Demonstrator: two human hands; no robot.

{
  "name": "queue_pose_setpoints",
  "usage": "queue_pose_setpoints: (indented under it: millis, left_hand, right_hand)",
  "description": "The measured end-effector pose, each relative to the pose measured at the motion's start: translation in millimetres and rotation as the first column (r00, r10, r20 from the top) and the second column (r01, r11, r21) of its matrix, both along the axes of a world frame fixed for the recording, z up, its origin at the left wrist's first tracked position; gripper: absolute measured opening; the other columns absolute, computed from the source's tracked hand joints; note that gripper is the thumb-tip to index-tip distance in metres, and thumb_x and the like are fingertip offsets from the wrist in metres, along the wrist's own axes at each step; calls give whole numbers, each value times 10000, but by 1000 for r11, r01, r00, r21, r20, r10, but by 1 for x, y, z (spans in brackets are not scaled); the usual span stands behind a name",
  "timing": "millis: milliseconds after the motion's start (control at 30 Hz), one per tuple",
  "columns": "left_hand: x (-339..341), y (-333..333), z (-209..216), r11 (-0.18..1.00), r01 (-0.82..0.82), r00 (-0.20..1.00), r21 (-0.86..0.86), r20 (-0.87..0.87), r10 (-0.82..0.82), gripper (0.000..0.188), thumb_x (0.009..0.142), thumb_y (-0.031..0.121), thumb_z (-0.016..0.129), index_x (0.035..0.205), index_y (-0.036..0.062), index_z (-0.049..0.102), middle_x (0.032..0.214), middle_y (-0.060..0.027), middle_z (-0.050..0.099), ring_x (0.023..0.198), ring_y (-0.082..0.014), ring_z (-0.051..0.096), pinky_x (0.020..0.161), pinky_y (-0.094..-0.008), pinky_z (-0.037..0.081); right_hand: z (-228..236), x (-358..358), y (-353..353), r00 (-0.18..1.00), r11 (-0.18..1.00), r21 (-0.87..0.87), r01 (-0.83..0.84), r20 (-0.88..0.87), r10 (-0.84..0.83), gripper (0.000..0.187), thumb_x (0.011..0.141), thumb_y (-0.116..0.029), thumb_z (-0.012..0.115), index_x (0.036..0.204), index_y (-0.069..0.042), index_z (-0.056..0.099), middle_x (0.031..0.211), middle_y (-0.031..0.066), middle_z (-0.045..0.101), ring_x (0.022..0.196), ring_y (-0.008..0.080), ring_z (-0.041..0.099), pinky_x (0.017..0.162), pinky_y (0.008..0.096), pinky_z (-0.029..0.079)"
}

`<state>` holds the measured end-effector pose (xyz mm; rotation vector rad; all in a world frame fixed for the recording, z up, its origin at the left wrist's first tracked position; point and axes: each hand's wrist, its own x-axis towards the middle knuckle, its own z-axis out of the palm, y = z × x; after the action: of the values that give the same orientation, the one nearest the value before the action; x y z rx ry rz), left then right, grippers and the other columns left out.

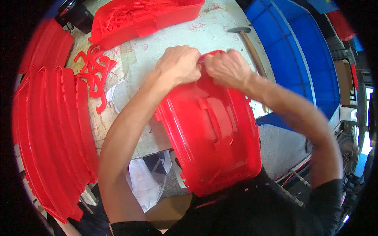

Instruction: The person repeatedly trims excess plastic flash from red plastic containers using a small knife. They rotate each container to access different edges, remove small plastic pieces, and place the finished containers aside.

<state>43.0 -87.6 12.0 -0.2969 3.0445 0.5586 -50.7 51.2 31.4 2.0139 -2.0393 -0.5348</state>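
Note:
A red plastic shell (pixel 189 129) with a moulded recess in its middle leans from the bench toward my body. Its near end rests against my black shirt. At its far end, my left hand (pixel 179 65) is closed with the fingers curled over the rim. My right hand (pixel 228 70) grips the same end just beside it, knuckles up and slightly blurred. The fingertips of both hands are hidden, so any small part between them cannot be made out. Several loose red handles (pixel 94 74) lie on the bench left of my left forearm.
Nested red shells (pixel 55 133) stand in a stack at the left. A red bin (pixel 173 19) full of small red strips sits at the back, near a black container (pixel 75 15). A hammer (pixel 254 51) lies by the blue crates (pixel 291 51) on the right. White cloth (pixel 145 185) hangs below the bench edge.

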Motion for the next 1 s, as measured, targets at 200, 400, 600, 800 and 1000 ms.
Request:
queue_pose_setpoints:
  millis: [200, 400, 600, 800, 1000]
  left_hand:
    - [-2, -4, 4, 997, 70, 997, 18, 16, -70, 188, 712, 163, 632, 776, -3, 695, 794, -274, 666, 805, -462, 652, 746, -533, 531]
    - [0, -1, 9, 999, -7, 999, 47, 36, 6, 172, 702, 156, 645, 781, 26, 724, 832, -233, 698, 836, -423, 676, 768, -501, 549]
    - [-1, -6, 4, 998, -12, 999, 61, 44, 10, 174, 721, 143, 632, 773, -2, 712, 830, -248, 692, 837, -438, 673, 772, -507, 546]
    - [3, -11, 3, 994, 34, 999, 107, 32, -37, 268, 806, 188, 636, 986, -1, 699, 955, -306, 670, 938, -450, 652, 823, -504, 531]
    - [2, -35, 7, 485, -78, 997, 871, 59, 53, 364, 967, 204, 569, 1261, 4, 642, 1132, -89, 699, 1050, -167, 631, 967, -323, 484]
  right_hand:
    - [-6, 3, 8, 979, 983, -27, 181, 99, -177, 129, 874, -168, 633, 785, -128, 717, 729, 38, 733, 671, 193, 727, 586, 339, 554]
    - [17, -8, -18, 923, 916, 280, -288, -175, 344, 158, 859, -193, 672, 714, -190, 734, 729, -48, 724, 687, 162, 699, 548, 317, 496]
    - [0, 0, -10, 997, 999, -45, -14, 76, 17, 99, 826, -152, 676, 738, -138, 719, 728, 32, 727, 682, 202, 735, 577, 344, 554]
    - [-12, 4, 7, 970, 972, -134, 193, 175, -168, 97, 857, -154, 626, 855, -76, 684, 751, 79, 712, 696, 232, 729, 626, 344, 573]
    - [34, 0, 21, 808, 831, -474, 291, 586, 51, 235, 864, -42, 600, 1099, -47, 583, 1089, 184, 654, 1004, 324, 677, 792, 392, 581]
